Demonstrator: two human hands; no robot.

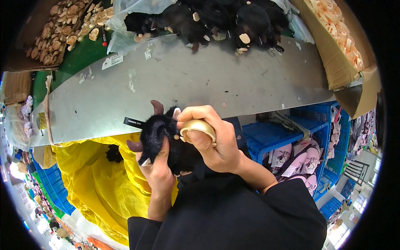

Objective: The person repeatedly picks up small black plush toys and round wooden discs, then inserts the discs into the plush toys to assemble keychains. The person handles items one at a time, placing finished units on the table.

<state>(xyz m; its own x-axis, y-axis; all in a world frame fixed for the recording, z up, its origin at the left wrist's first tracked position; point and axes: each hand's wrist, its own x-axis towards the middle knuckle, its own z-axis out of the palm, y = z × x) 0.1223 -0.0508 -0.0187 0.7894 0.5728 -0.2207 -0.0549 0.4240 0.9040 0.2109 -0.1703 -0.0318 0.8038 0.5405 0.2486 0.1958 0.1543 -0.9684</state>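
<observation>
In my left hand I grip a black plush toy with brown corduroy horns and pale-lined ears. A black fabric tag with writing sticks out from its head. My right hand holds a hollow gold bell-shaped piece, the thumb inside its rim. Fingers of that hand reach beside the toy's upper ear. A small tan bead-like piece shows between toy and gold piece. The toy's lower body is partly hidden by my hands and blends with my black clothing.
Several black plush toys lie along the far side of the metal table. A box of gold pieces stands far left, near a red-capped marker. Peach straps fill a carton. Below are a yellow bag and blue crates.
</observation>
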